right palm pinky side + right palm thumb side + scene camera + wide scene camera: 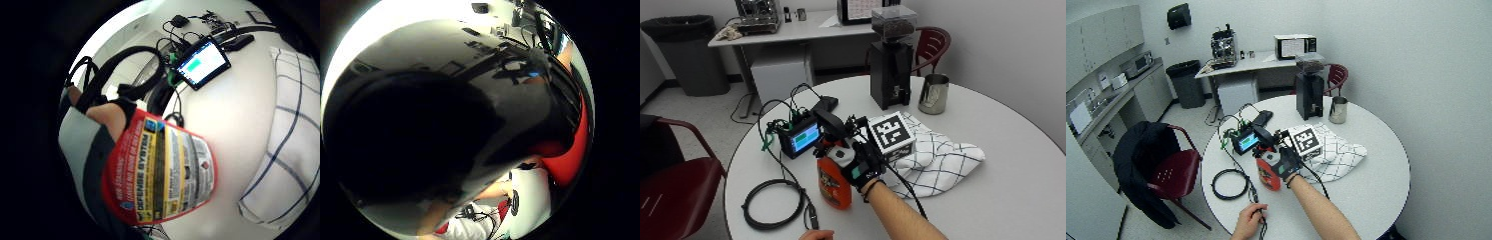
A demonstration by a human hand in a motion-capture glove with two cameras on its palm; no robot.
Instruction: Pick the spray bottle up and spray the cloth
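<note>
- While the black-gloved right hand (859, 167) has its fingers (848, 161) wrapped around the neck of the orange plastic spray bottle (833, 185), standing on the round white worktop (986, 190), lift it straight up.
- Turn its nozzle toward the white blue-checked cloth (939, 157) just beside it before squeezing.

You are sitting at a round white table (999, 200) carrying a white checked cloth (939, 160), black coffee grinder (891, 65), steel pitcher (933, 94), small lit screen (802, 138) and coiled black cable (773, 204).
</note>
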